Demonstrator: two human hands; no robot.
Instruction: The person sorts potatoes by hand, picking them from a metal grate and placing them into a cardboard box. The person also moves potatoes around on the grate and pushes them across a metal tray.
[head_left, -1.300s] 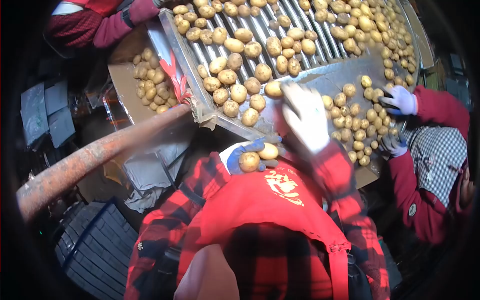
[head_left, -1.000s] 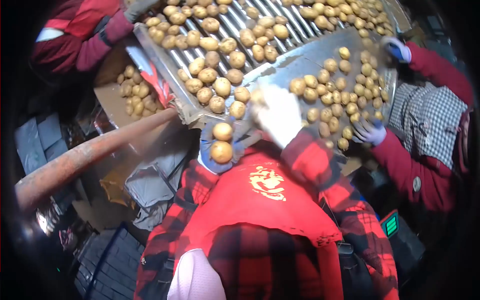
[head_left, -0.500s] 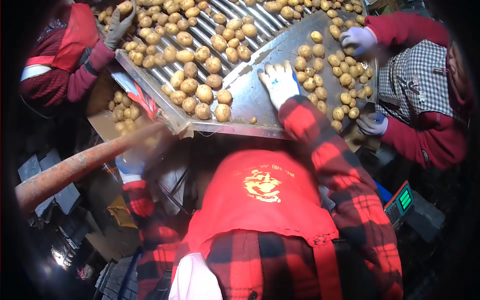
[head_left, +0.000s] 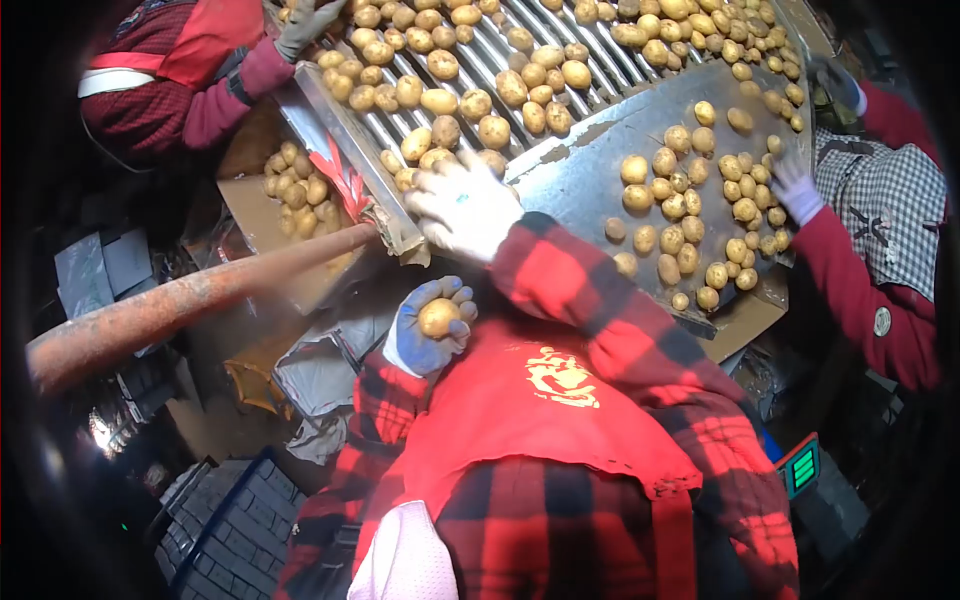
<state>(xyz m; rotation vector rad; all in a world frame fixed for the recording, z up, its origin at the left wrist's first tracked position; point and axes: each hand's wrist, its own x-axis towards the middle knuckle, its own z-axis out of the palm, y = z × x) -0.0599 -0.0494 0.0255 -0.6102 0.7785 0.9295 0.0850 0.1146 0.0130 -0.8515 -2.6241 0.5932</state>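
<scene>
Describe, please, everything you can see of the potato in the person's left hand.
The potato is rounded, whole-looking and yellowish-brown, with a lighter, brightly lit patch. It rests in the cupped left hand, against the blue side of a blue-and-white glove, fingers curled about it. The glove hides its underside. In the view it sits just above and left of the red apron; finer skin marks are too small to tell.

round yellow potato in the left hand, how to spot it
Find the red cloth apron, lower centre. By its upper left edge, the blue-gloved left hand cradles a round yellow potato, alone in its palm, unlike those clustered on metal rollers.
</scene>
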